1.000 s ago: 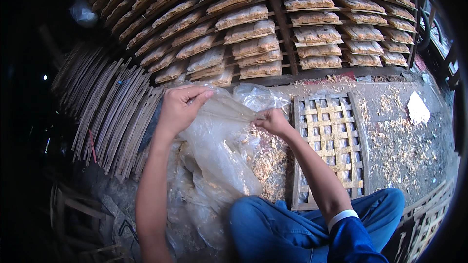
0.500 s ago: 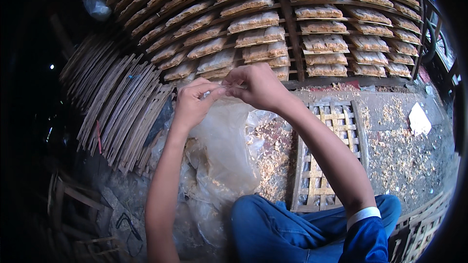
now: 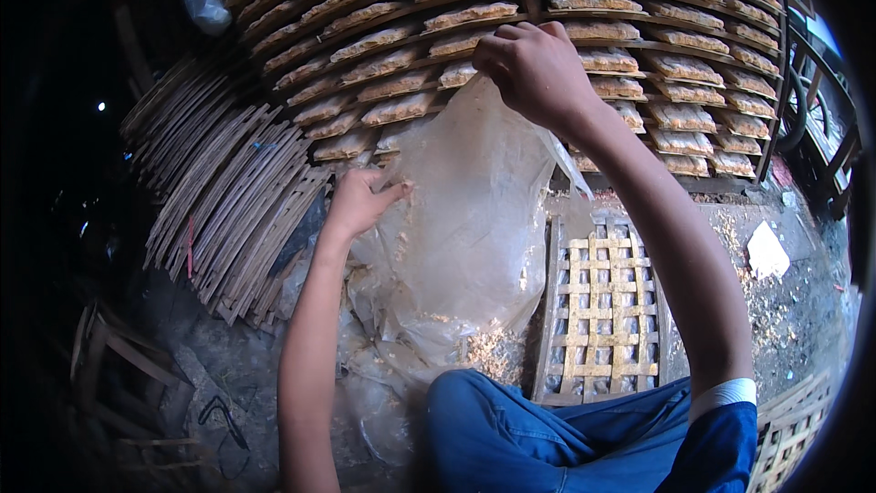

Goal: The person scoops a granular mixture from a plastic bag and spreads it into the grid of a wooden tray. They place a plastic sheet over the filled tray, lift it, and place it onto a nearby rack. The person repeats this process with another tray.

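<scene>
"Plastic sheet (image 3: 456,210): where's it sitting?"

"Mid-frame, hanging in front of the rack's lower rows. Its bottom is trailing onto crumpled plastic (image 3: 388,411) at lower centre."

"Grips?"

"Right hand (image 3: 538,73), upper centre, is closing tight on the sheet's top edge. Left hand (image 3: 358,201), centre left, is hovering by the sheet's left edge, thumb pointing right. Can't tell if it's pinching anything; fingertips aren't showing clearly."

"Why so high on the right?"

"My read: the height is keeping the sheet hanging long instead of bunching. Left is probably staying close to manage that edge."

"Woven panel (image 3: 595,315)?"

"Lying flat, right of the sheet, in front of the knee. Probably sitting there to be within reach. Slatted pieces (image 3: 237,210) are leaning together at left, likely to save floor. Pale slabs (image 3: 470,14) are resting on slats across the top, gaps probably keeping the rows from pressing on each other."

"Sheet's look?"

"Thin, cloudy, greyish, see-through in places. It's creasing toward the right hand's grip, a loose flap is dangling at its right, and pale crumbs (image 3: 493,351) are showing around its lower edge."
</scene>
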The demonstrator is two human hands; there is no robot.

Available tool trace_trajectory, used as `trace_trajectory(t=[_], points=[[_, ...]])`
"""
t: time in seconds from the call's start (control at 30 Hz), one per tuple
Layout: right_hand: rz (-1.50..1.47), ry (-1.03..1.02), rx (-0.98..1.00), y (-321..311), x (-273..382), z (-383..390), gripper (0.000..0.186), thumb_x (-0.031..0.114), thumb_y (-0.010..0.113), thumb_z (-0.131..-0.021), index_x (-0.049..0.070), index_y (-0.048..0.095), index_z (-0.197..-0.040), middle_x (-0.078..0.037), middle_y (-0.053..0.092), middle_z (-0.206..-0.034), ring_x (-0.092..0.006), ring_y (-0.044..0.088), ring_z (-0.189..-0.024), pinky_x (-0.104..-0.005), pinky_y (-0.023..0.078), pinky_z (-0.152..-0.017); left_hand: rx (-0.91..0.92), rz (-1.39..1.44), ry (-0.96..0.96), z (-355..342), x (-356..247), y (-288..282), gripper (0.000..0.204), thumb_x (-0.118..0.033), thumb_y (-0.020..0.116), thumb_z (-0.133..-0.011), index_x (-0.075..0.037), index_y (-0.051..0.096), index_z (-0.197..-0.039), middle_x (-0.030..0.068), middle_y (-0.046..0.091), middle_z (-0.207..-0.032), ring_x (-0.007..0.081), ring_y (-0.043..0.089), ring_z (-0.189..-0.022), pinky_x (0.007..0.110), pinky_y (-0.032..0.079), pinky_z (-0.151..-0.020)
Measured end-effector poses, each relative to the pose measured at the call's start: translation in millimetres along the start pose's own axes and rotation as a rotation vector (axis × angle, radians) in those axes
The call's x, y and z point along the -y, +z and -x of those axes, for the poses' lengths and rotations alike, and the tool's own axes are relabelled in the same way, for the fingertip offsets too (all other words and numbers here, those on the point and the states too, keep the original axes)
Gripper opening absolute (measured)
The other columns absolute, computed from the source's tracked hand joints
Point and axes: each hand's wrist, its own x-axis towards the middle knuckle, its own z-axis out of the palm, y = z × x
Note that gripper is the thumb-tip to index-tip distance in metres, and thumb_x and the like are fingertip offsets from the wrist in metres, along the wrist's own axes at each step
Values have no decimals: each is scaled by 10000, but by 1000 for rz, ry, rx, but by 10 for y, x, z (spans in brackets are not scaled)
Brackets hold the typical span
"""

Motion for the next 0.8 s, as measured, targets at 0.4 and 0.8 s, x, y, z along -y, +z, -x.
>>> trace_trajectory(t=[0.4, 0.8], points=[[-226, 33, 121, -43, 315, 65, 139, 79, 653, -803, 42, 669, -936, -165, 697, -818, -399, 707, -795, -517, 567, -726, -199, 745, 143, 131, 34, 997, 344, -211, 844, -877, 15, 746, -1117, 54, 769, -1032, 124, 688, -933, 297, 522, -880], [-209, 3, -125, -64, -114, 50, 148, 55, 681, -837, 50, 696, -984, -175, 706, -978, -412, 694, -885, -510, 559, -788, -118, 344, -40, 264, 758, 1634, 289, -219, 838, -855, -18, 770, -1052, 66, 766, -883, 151, 692, -794, 313, 519, -802]])
